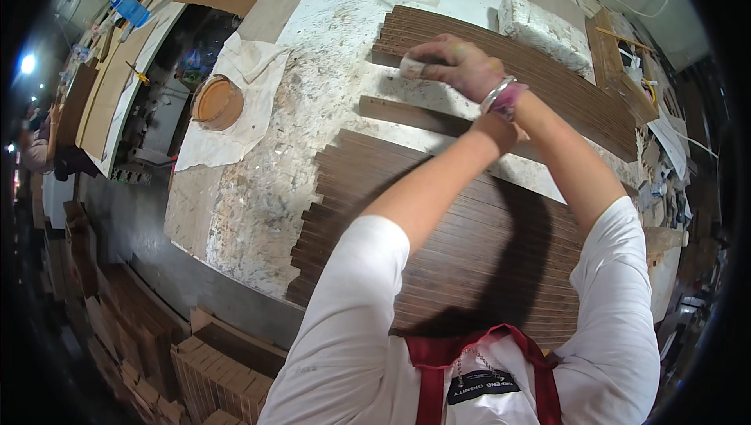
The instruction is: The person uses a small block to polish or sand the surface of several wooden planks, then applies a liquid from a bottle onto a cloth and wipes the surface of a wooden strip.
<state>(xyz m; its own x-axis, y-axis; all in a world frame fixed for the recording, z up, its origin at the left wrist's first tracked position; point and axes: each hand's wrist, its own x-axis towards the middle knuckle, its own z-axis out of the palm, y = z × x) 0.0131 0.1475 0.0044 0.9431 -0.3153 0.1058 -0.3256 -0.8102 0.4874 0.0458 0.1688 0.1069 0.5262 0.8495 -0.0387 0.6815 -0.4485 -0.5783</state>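
Note:
My right hand (461, 66), with a bangle and a purple band at its wrist, is closed with fingertips and thumb round a small whitish block (411, 68). I cannot make out what the block is made of. It is close to the left end of a row of dark brown wooden strips (501, 57). My left forearm crosses beneath my right wrist, and most of my left hand (518, 137) is hidden there; its fingers do not show. Below it lies a single brown strip (415, 116). Nearer me, a wide set of brown strips (407, 221) lies side by side with uneven left ends.
A round tub of orange-brown stuff (217, 102) stands on a white cloth (254, 65) at the left of the paint-stained table (242, 214). A white wrapped bundle (545, 34) sits at the far right. Stacked brown boards (223, 374) stand at the lower left.

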